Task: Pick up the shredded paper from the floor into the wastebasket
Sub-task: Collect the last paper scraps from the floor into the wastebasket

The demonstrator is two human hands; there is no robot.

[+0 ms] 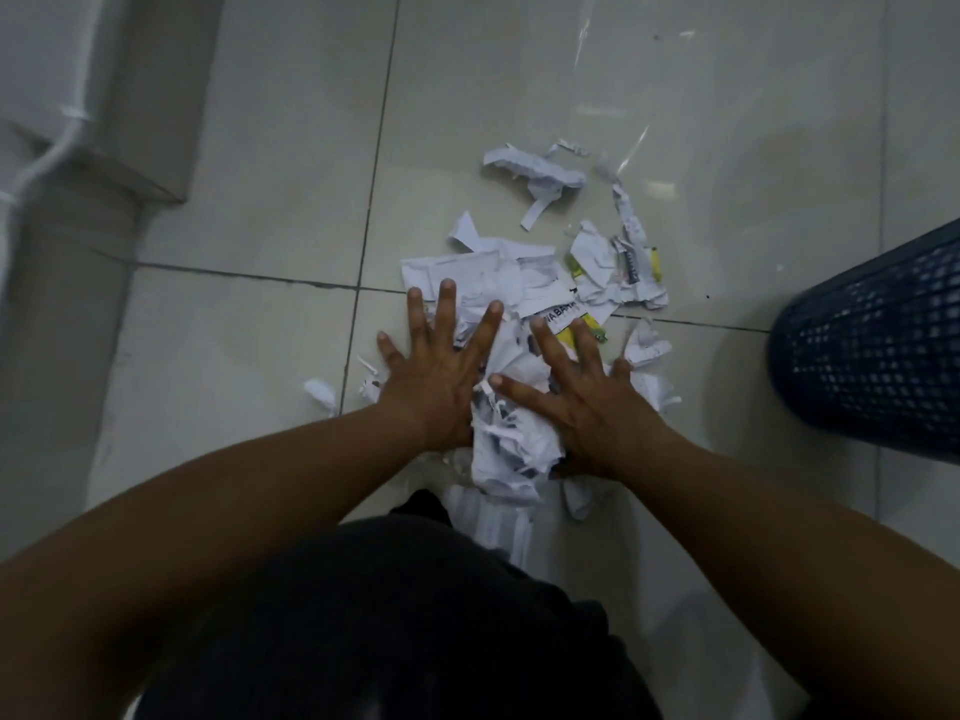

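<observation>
A heap of white shredded paper (511, 439) with a few yellow and printed scraps lies on the pale tiled floor in the middle of the view. My left hand (436, 371) presses flat against the heap's left side, fingers spread. My right hand (582, 392) presses against its right side, fingers spread too, so a bunched wad sits squeezed between both palms. More loose scraps (535, 171) lie farther away, untouched. The dark blue mesh wastebasket (872, 345) stands at the right edge, only partly in view.
A white wall base with a cable or pipe (57, 142) runs along the left side. Small stray scraps (322, 392) lie left of my left hand. My dark clothing (405, 615) fills the bottom centre. Bare tiles lie between the paper and the wastebasket.
</observation>
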